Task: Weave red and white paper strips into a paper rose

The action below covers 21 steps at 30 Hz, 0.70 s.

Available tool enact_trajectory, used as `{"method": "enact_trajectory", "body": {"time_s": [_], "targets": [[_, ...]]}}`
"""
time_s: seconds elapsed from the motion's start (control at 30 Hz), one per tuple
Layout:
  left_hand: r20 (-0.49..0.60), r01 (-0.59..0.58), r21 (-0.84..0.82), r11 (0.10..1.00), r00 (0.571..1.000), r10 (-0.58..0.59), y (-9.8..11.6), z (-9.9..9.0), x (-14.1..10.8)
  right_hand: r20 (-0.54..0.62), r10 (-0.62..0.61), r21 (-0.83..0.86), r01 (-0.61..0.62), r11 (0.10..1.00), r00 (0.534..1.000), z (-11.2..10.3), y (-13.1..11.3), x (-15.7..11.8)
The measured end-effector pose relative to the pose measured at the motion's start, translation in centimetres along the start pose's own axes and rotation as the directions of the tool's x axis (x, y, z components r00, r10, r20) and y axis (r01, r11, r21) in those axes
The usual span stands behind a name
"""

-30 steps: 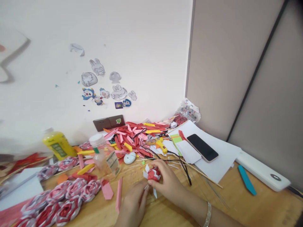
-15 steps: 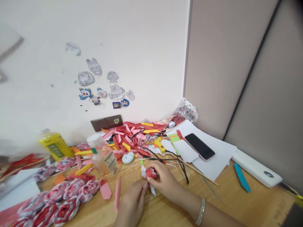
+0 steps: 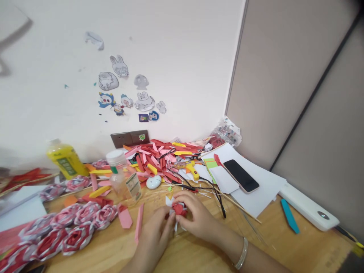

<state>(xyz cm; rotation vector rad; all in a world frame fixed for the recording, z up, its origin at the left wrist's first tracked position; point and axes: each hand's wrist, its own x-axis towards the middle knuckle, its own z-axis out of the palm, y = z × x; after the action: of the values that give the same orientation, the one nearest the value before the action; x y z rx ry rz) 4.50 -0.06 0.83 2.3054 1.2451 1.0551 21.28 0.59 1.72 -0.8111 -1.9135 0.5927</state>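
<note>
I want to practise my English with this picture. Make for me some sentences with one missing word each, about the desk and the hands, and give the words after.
The right hand holds a folded paper piece coloured red and ____. The shiny bracelet is worn on the person's ____ arm. The phone lies with its dark screen facing ____. In the camera's view, the yellow bottle is to the ____ of the white-lidded jar.

Missing words: white; right; up; left.

Our one view: head-worn | we look from above the worktop (image 3: 110,252) | facing forward and down | worktop close below us, white wall (image 3: 182,57) farther off
</note>
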Motion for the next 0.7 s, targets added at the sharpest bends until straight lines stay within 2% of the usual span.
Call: {"method": "enact_trajectory", "body": {"time_s": [0.17,0.37,0.5,0.7], "targets": [[-0.006,-0.088,0.047,0.995,0.996,0.089,-0.1,0.2,-0.3,-0.029,0.055,0.022,-0.054,0.998,0.998,0.4,0.5,-0.1],[-0.063,-0.193,0.082,0.978,0.978,0.198,-0.2,0.4,-0.4,-0.078,0.098,0.069,-0.092,0.993,0.992,0.5,0.5,0.2],[-0.036,-0.238,0.099,0.966,0.969,0.243,-0.2,0.6,-0.5,-0.07,0.148,0.11,-0.14,0.984,0.987,0.5,0.6,0.1],[0.011,-0.222,0.144,0.964,0.975,0.222,0.0,0.5,-0.3,-0.03,0.199,0.096,-0.195,0.976,0.98,0.7,1.3,-0.3]]}}
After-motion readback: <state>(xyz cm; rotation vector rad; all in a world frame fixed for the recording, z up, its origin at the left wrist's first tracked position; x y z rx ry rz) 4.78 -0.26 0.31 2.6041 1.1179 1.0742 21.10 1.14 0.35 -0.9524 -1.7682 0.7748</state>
